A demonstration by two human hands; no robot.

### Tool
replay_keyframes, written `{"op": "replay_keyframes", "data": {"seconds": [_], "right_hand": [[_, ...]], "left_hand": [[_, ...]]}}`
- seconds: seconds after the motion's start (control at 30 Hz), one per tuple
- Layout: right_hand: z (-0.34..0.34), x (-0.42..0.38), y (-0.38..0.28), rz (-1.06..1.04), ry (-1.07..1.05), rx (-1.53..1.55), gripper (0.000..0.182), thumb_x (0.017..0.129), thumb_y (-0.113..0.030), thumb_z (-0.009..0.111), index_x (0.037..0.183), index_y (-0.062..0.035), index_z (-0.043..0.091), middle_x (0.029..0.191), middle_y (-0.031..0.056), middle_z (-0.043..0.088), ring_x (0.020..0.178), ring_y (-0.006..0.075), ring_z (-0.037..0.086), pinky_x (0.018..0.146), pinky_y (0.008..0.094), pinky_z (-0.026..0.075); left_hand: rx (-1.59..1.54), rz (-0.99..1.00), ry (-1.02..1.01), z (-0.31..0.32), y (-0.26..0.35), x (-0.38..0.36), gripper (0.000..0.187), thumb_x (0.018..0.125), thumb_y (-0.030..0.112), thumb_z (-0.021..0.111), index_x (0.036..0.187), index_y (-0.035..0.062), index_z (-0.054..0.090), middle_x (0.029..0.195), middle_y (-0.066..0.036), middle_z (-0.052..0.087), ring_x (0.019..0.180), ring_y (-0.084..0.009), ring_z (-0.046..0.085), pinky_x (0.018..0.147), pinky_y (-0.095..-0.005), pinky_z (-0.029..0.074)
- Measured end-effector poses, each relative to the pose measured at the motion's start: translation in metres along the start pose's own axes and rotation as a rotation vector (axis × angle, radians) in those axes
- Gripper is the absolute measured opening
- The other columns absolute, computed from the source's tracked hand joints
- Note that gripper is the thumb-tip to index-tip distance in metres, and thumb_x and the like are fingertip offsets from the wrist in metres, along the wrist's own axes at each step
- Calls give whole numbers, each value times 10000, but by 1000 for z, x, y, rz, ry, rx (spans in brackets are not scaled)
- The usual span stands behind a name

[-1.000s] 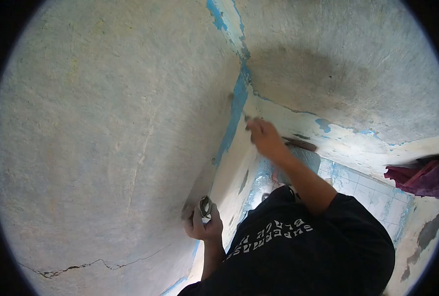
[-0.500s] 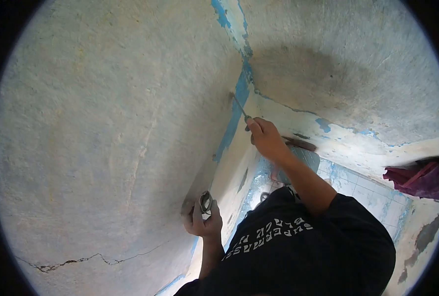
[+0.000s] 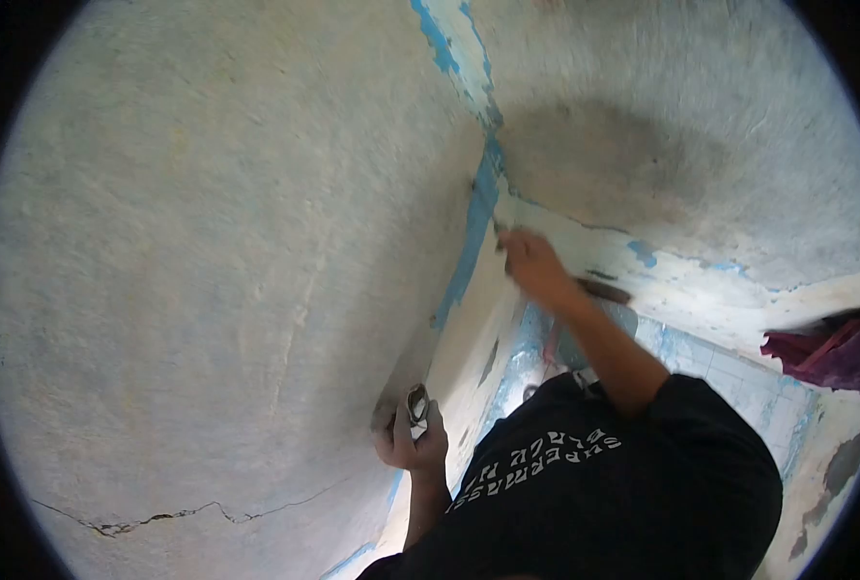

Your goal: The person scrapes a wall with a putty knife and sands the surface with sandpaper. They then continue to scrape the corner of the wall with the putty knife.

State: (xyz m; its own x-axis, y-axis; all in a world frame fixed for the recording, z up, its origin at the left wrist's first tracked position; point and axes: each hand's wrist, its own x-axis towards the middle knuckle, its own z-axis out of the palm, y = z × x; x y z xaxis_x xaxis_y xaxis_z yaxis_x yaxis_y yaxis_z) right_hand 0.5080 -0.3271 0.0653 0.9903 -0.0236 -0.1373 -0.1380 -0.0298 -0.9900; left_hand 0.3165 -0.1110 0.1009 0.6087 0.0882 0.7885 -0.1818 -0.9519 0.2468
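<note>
My right hand [image 3: 536, 266] is closed round the dark handle of a thin tool [image 3: 498, 228], beside the wall corner; both are blurred. Left of it, a strip of blue paint [image 3: 470, 249] runs down the corner, on the edge of the grey wall [image 3: 208, 242]. Lower down, my left hand [image 3: 413, 443] grips a small roundish metallic object [image 3: 417, 404] close to the left wall. What exactly this object is cannot be made out.
A long crack [image 3: 159, 515] crosses the lower left wall. Purple cloth [image 3: 826, 353] hangs at the far right. Below are pale tiles [image 3: 720, 362] and a greyish translucent object [image 3: 599, 333]. Peeling paint [image 3: 643, 253] marks the right wall.
My right hand has shifted slightly right and down with the tool, whose tip has come away from the blue strip's left edge. The whole view has shifted a little.
</note>
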Motion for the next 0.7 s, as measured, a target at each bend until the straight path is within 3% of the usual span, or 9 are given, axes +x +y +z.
{"op": "replay_keyframes", "data": {"seconds": [0.07,0.13,0.17,0.23,0.37,0.43,0.63,0.7], "right_hand": [[-4,-3,-5,-46,-45,-39,442,1043,-374,476,916,25,615,615,3,483,547,113,442,534,309,369],[-11,-7,-20,83,-121,-72,479,1043,-374,444,938,47,648,732,163,598,712,255,584,739,400,467],[-10,-7,-16,96,-126,-73,479,1043,-374,444,938,47,648,732,163,598,712,255,584,739,400,467],[-16,-5,-10,-2,-61,-5,433,1038,-368,488,907,23,621,624,15,504,563,114,452,554,296,376],[-7,-5,1,-62,-72,-43,454,1036,-373,480,901,37,622,631,25,502,581,125,463,572,308,391],[-17,27,8,-152,93,-199,467,1034,-384,470,897,35,624,649,48,518,611,146,491,600,330,412],[-6,-4,2,-130,-29,-156,465,1030,-398,474,916,21,642,656,60,537,631,150,520,624,333,432],[-11,-10,-9,9,-105,-123,492,1034,-372,452,918,59,658,791,248,622,789,348,618,774,434,471]], "left_hand": [[-36,-14,47,4,4,3,363,706,41,824,1053,-2,724,1016,-152,653,882,-315,669,731,-395,559],[-45,-36,64,8,3,3,365,709,37,821,1058,-3,723,1021,-153,653,890,-316,666,736,-400,558],[-57,-56,61,6,4,0,367,711,32,819,1063,-4,721,1026,-154,652,897,-317,662,741,-405,557],[-55,-56,25,1,-1,-6,366,715,29,815,1067,-8,720,1031,-154,651,903,-315,660,743,-403,557],[-50,-26,47,4,5,2,361,724,21,806,1072,-17,717,1037,-154,645,910,-310,658,735,-386,554],[-46,-14,62,5,5,3,364,721,16,803,1074,-12,718,1024,-150,643,905,-305,659,716,-367,548],[-52,-30,46,5,4,1,335,720,20,803,1043,-14,725,1022,-151,642,895,-309,662,726,-374,552],[-43,-45,70,5,6,3,325,724,17,797,1040,-19,728,1034,-149,648,898,-306,666,727,-372,554]]}}
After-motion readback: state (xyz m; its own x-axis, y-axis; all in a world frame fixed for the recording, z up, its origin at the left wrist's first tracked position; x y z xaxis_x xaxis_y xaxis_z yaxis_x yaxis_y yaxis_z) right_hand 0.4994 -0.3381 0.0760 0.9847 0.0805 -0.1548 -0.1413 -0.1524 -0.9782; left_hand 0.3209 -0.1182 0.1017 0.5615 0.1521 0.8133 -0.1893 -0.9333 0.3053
